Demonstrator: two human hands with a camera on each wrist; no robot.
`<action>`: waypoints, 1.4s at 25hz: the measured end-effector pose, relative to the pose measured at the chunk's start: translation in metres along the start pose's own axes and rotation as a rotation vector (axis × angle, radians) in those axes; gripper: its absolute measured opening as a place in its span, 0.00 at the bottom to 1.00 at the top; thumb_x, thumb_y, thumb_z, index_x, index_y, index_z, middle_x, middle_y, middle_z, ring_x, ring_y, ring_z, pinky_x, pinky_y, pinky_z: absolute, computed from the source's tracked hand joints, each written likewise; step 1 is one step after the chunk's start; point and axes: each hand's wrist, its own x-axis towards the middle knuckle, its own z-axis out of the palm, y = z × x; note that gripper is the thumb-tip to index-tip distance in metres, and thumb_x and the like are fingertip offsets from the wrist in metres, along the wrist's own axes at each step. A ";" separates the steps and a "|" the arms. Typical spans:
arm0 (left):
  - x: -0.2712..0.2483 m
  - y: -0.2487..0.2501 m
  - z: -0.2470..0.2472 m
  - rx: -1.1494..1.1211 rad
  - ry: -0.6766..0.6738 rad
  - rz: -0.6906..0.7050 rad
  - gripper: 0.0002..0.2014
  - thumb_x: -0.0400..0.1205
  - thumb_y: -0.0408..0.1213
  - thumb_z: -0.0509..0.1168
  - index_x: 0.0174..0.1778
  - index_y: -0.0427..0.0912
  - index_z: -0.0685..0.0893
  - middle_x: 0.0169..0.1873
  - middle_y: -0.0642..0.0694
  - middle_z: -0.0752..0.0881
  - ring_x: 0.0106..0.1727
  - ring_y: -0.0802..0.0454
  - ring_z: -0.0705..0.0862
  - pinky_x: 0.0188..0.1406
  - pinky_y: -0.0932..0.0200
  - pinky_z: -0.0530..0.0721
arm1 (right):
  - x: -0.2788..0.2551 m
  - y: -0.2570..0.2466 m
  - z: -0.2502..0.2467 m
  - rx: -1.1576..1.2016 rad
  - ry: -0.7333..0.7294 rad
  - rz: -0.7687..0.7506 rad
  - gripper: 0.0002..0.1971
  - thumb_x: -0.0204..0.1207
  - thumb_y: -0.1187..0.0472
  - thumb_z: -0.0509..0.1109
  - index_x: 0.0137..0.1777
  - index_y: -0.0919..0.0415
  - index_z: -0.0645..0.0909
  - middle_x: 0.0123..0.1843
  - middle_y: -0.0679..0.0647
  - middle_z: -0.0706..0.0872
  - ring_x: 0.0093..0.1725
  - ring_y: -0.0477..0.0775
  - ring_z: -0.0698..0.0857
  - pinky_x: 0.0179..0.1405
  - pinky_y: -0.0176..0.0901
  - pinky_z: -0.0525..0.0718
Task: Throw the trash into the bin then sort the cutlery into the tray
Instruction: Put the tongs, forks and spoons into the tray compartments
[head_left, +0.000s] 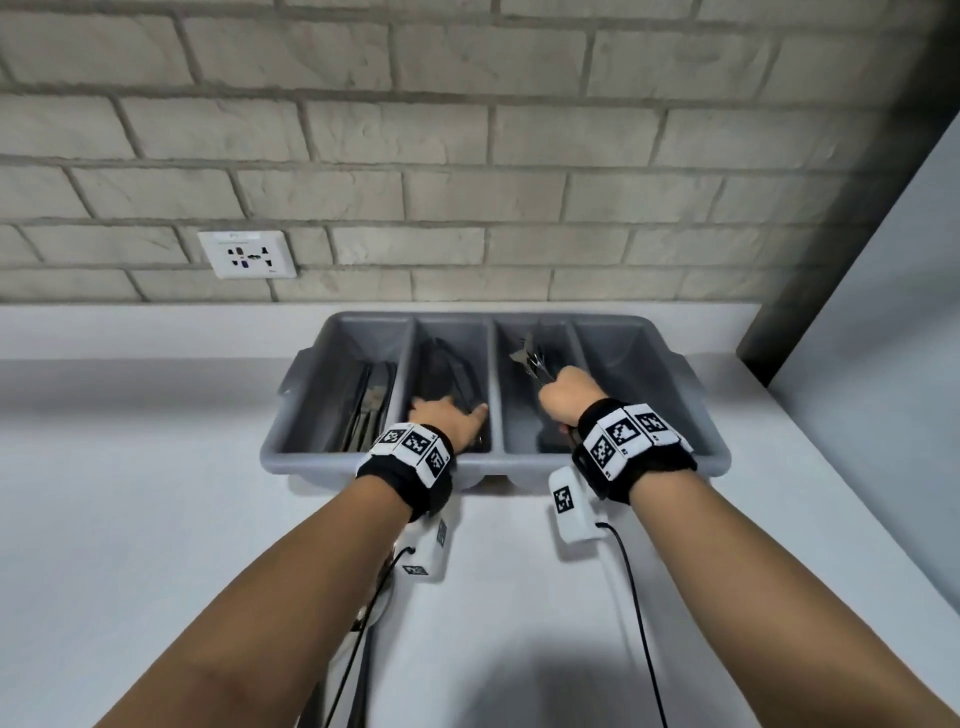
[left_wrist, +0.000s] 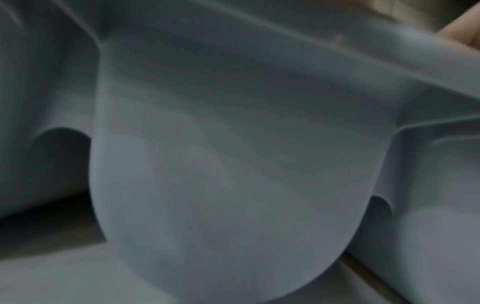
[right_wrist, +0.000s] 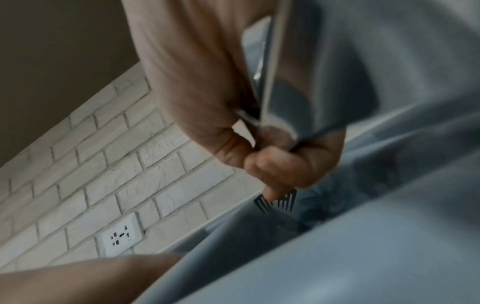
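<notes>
A grey four-compartment cutlery tray (head_left: 322, 462) stands on the white counter (head_left: 130, 467) against the brick wall. Dark knives (head_left: 369, 410) lie in its leftmost compartment and dark spoons (head_left: 441, 364) in the second. My left hand (head_left: 447, 415) lies palm down on those spoons, thumb stretched out straight; its fingertips are hidden. My right hand (head_left: 563, 392) is a fist round a bunch of forks (head_left: 530, 356) above the third compartment. In the right wrist view the right hand (right_wrist: 280, 164) grips the handles, and the fork tines (right_wrist: 280, 202) stick out beyond the fingers. The left wrist view shows only the tray's blurred outer wall (left_wrist: 233, 164).
A white wall socket (head_left: 247, 254) sits in the brick wall left of the tray. A pale vertical panel (head_left: 883, 312) closes off the counter on the right. The tray's rightmost compartment (head_left: 639, 395) shows nothing inside. Cables from the wrist cameras trail over the counter near me.
</notes>
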 end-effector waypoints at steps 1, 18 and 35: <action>0.002 -0.001 0.000 -0.041 0.017 0.001 0.42 0.74 0.68 0.50 0.75 0.41 0.73 0.75 0.31 0.72 0.75 0.32 0.71 0.78 0.48 0.67 | 0.004 -0.002 0.002 -0.019 -0.018 -0.004 0.07 0.75 0.70 0.58 0.36 0.67 0.73 0.44 0.67 0.80 0.46 0.65 0.83 0.26 0.43 0.73; -0.030 0.004 -0.021 -0.222 0.302 0.138 0.17 0.76 0.40 0.67 0.59 0.39 0.86 0.66 0.37 0.79 0.67 0.41 0.79 0.69 0.60 0.73 | 0.000 0.012 0.022 -0.020 -0.016 -0.079 0.21 0.78 0.67 0.61 0.71 0.66 0.75 0.73 0.64 0.79 0.72 0.62 0.78 0.69 0.43 0.75; -0.188 -0.147 -0.034 0.298 -0.253 -0.049 0.22 0.69 0.52 0.74 0.52 0.41 0.82 0.50 0.45 0.86 0.53 0.47 0.85 0.45 0.59 0.79 | -0.122 -0.018 0.145 -0.091 -0.310 -0.351 0.17 0.81 0.67 0.58 0.68 0.61 0.76 0.69 0.60 0.81 0.67 0.59 0.79 0.63 0.42 0.75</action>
